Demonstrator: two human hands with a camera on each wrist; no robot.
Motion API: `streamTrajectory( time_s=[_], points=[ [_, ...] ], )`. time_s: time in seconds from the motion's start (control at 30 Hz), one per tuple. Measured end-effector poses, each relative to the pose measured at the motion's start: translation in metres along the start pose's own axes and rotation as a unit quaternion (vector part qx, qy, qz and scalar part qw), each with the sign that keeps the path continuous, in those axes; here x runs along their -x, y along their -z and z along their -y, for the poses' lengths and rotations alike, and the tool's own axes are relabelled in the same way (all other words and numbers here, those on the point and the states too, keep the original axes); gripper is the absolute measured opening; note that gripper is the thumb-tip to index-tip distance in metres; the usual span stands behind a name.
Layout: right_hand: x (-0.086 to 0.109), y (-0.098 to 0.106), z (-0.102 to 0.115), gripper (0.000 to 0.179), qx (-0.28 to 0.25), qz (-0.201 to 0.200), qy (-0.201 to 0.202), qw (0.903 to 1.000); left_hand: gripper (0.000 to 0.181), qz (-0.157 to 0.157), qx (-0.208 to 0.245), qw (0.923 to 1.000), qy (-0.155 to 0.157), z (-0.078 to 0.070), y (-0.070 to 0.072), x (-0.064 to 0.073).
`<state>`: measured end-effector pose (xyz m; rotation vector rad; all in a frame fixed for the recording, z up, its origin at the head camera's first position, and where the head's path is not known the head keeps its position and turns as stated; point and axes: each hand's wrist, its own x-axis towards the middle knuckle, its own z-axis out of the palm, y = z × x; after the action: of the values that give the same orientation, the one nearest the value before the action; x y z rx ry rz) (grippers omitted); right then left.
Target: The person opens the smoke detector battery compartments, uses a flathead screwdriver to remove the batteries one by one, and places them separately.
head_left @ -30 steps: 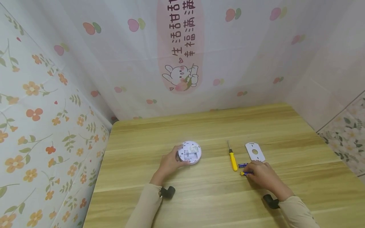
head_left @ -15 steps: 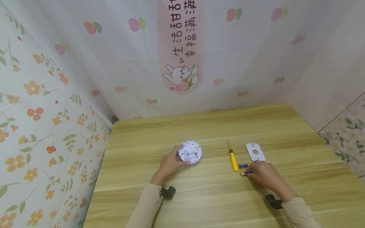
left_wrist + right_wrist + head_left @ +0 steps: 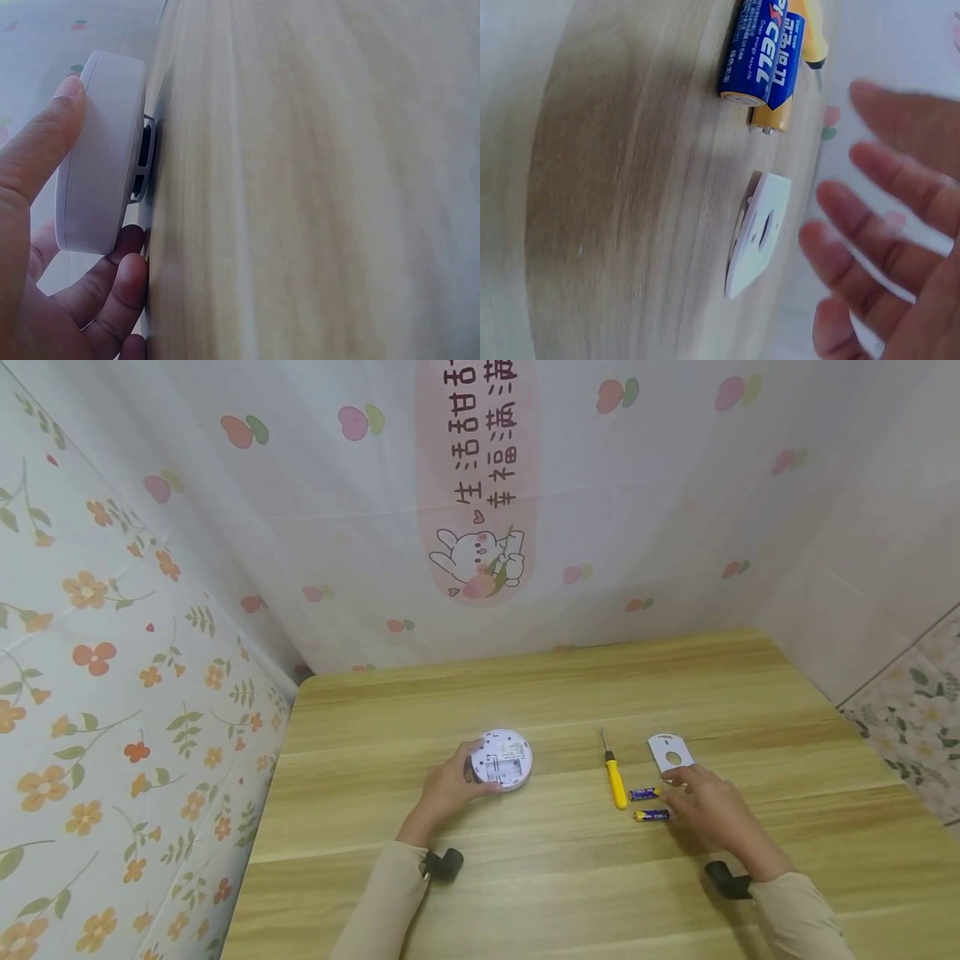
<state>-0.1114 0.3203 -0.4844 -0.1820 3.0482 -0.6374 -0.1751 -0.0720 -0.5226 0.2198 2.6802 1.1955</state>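
My left hand (image 3: 448, 787) grips the edge of a round white smoke alarm (image 3: 504, 760), whose back with a bare battery bay faces up. In the left wrist view the thumb presses on the alarm's side (image 3: 105, 150), and a dark vented part sticks out towards the table. My right hand (image 3: 711, 806) hovers with relaxed, spread fingers just right of two blue-and-yellow batteries, holding neither. The upper battery (image 3: 642, 794) and the lower battery (image 3: 651, 815) lie side by side. Beyond that hand lies a white mounting plate (image 3: 663, 748) with a round hole.
A yellow-handled screwdriver (image 3: 617, 785) lies left of the batteries, its tip away from me. The wood-grain table (image 3: 525, 877) ends at a patterned curtain (image 3: 337, 568) behind, and a floral curtain (image 3: 135, 710) hangs on the left.
My right hand has let go of the batteries and moved slightly right, uncovering more of both; its fingertips now overlap the plate's near edge. The left hand keeps its hold on the smoke alarm.
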Motion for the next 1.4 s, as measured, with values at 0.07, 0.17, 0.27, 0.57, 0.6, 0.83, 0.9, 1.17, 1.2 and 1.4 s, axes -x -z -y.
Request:
streamTrajectory(
  time_s=[0.07,0.17,0.27,0.57,0.6,0.83,0.9,1.17,1.2,1.4],
  points=[
    [-0.003,0.001,-0.002,0.037,-0.013,0.001,-0.022,0.9997,0.089,-0.001,0.0,1.0,-0.001,-0.001,0.0,0.0],
    [-0.007,0.001,-0.006,0.044,-0.035,-0.007,-0.049,0.9982,0.089,-0.002,0.0,1.0,0.003,-0.001,0.0,0.0],
    [-0.011,0.001,-0.01,0.048,-0.047,-0.019,-0.061,0.9969,0.089,-0.002,-0.002,1.0,0.005,0.0,0.0,0.0],
    [-0.025,0.004,-0.013,0.072,-0.052,-0.009,-0.114,0.9921,0.089,-0.005,-0.004,1.0,0.007,0.001,-0.001,0.003],
    [-0.027,0.004,-0.012,0.073,-0.051,-0.007,-0.117,0.9918,0.089,-0.004,-0.004,0.9999,0.008,0.001,-0.001,0.003],
    [-0.039,0.008,-0.008,0.086,-0.047,0.034,-0.167,0.9843,0.09,-0.004,-0.009,0.9999,0.005,0.001,-0.001,0.001],
    [-0.041,0.008,-0.009,0.088,-0.055,0.045,-0.179,0.9814,0.09,-0.003,-0.012,0.9999,0.003,0.001,-0.002,0.0],
    [-0.049,0.006,-0.011,0.091,-0.074,0.079,-0.206,0.9725,0.09,-0.007,-0.008,0.9999,0.001,0.0,-0.001,0.0],
    [-0.049,0.006,-0.011,0.092,-0.076,0.082,-0.21,0.9713,0.09,-0.008,-0.008,0.9999,-0.001,0.0,-0.001,0.0],
    [-0.05,0.005,-0.012,0.094,-0.072,0.091,-0.216,0.9696,0.089,-0.01,-0.01,0.9999,-0.003,-0.002,-0.001,0.0]
  ],
)
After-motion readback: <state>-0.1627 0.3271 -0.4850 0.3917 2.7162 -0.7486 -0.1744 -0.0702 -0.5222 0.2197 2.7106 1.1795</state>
